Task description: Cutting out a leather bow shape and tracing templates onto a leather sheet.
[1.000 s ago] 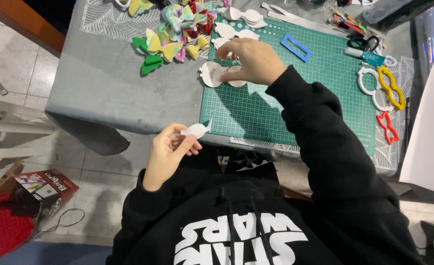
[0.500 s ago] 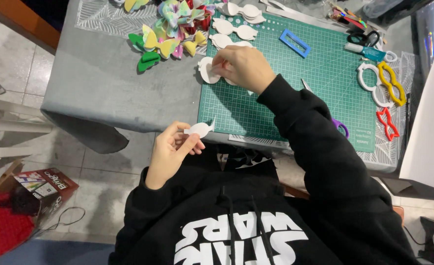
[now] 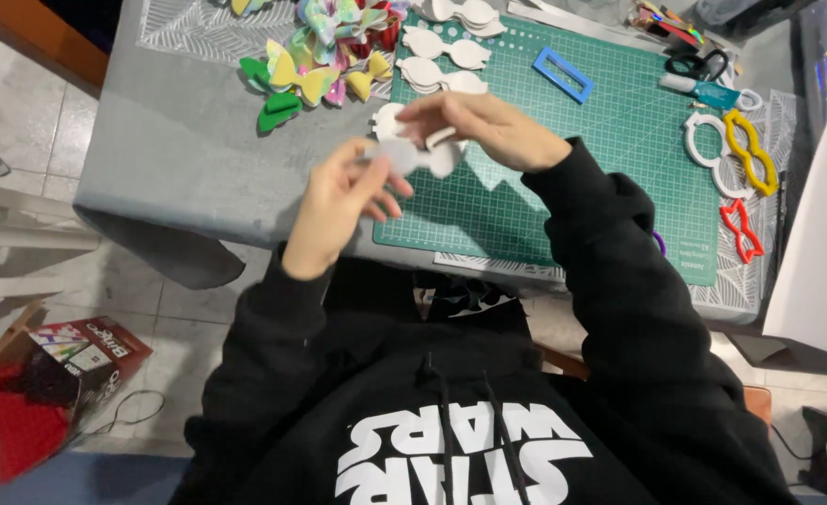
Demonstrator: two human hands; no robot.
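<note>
Both hands are meeting over the near left corner of the green cutting mat [image 3: 619, 140], pinching white bow-shaped cutouts between them. The left hand [image 3: 338, 201] is gripping one white cutout [image 3: 396, 157] with thumb and fingertips, while the right hand [image 3: 488, 126] is closing its fingers on another white piece [image 3: 443, 154] touching it. They are being held just above the grey table [image 3: 179, 150], not resting on it.

The pieces look thin and floppy, so in my judgement a loose pinch could be letting them slide out of line or creasing a lobe. The stack of white bow shapes [image 3: 437, 70] and the pile of coloured bows [image 3: 324, 56] are lying just beyond the hands, where a sleeve could be scattering them. The scissors [image 3: 698, 64] and plastic templates [image 3: 745, 154] are lying well apart on the right.
</note>
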